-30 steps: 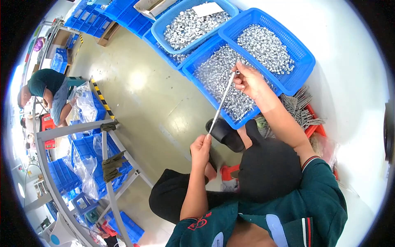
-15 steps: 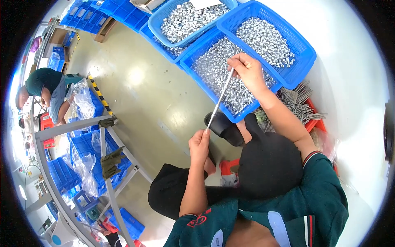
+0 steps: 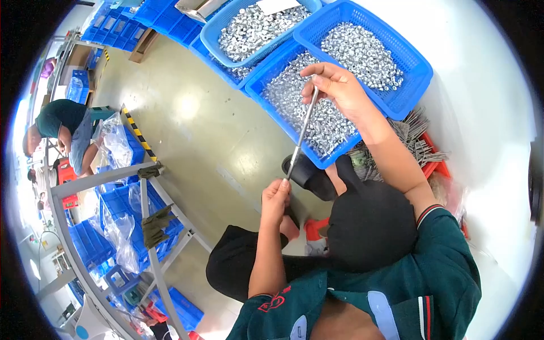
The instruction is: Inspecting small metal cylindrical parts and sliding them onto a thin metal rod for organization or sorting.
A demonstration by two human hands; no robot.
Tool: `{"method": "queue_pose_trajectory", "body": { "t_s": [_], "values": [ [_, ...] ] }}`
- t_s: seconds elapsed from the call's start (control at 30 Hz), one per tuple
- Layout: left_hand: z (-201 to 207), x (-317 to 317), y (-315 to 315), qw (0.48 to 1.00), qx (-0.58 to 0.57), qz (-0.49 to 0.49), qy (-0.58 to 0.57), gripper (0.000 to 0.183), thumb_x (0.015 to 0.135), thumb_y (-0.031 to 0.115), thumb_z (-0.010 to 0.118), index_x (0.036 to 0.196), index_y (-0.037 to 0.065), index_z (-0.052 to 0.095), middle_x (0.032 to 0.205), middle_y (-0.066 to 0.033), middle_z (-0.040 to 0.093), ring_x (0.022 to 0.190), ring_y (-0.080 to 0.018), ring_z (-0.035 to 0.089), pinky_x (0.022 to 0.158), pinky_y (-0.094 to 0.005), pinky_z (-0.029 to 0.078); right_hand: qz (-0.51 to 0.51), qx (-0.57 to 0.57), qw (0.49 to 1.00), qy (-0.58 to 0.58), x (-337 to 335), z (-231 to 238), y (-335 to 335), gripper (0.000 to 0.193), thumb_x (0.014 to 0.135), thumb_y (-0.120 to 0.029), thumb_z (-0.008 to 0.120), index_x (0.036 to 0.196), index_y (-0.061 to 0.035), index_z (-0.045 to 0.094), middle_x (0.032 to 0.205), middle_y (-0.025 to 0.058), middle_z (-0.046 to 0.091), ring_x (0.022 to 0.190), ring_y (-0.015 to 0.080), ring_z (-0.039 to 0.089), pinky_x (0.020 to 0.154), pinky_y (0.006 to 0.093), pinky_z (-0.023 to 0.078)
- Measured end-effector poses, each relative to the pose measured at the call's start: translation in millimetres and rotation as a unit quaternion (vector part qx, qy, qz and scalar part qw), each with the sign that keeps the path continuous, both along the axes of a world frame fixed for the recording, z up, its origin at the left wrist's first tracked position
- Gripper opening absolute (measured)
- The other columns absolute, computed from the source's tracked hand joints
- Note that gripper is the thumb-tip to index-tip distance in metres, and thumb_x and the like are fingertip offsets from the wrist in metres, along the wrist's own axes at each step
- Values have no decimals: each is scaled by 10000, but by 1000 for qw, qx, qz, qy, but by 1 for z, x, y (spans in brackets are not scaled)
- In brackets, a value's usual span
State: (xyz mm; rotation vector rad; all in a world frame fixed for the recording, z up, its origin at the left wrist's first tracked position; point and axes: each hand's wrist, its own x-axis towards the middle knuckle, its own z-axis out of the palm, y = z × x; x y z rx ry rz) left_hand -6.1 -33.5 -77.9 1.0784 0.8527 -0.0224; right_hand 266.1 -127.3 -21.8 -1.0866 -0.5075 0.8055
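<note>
Pinching the near end of a rod in the left hand; curling the right hand loosely at its far end, cannot tell whether closed on it; slanting it from near left to far right, partly over a blue tub of metal bits, left of a blue basket

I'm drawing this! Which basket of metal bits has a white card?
The light blue basket, paler than the others; only its metal bits have a white card on top.
</note>
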Motion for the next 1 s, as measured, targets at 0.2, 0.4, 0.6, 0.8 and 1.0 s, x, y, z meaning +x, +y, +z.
{"method": "queue_pose_trajectory", "body": {
  "t_s": [0.2, 0.4, 0.6, 0.8, 1.0],
  "values": [
    [-9, 0, -9, 968, 249, 20, 5, 328, 878, 255, 526, 618, 63, 474, 554, 44, 405, 506, -37, 339, 456, -202, 263, -37, -52, 998, -5, 0, -13, 5, 172, 880, -131, 488, 1000, -19, 537, 837, 86, 625, 738, 161, 619, 668, 275, 503],
    [-11, 4, -9, 960, 280, 21, 11, 339, 885, 255, 513, 615, 57, 468, 562, 42, 409, 523, -39, 343, 475, -205, 279, -15, -154, 987, -34, -6, -20, 5, 177, 853, -215, 536, 892, -48, 578, 804, 35, 626, 726, 95, 596, 587, 208, 449],
    [-12, 5, -4, 973, 224, 52, 24, 333, 889, 268, 506, 625, 69, 465, 545, 49, 390, 489, -37, 352, 445, -194, 284, 159, -216, 962, -51, -55, -41, 20, 258, 779, -241, 641, 897, -12, 645, 750, 38, 629, 644, 81, 551, 579, 223, 437],
    [-8, 5, -2, 974, 209, 82, 15, 336, 891, 284, 506, 625, 85, 459, 535, 49, 379, 446, -26, 327, 405, -183, 290, 105, -298, 877, -362, -32, -46, 19, 338, 739, -190, 624, 1063, -102, 588, 907, 103, 632, 824, 240, 614, 726, 338, 477],
    [-7, 4, 1, 975, 196, 101, 8, 328, 891, 290, 504, 633, 90, 464, 523, 52, 378, 432, -21, 321, 405, -175, 316, 90, -275, 706, -646, -27, -68, 43, 402, 698, -95, 534, 1099, -65, 540, 1217, 128, 462, 1185, 272, 387, 947, 411, 333]
  ]
}}
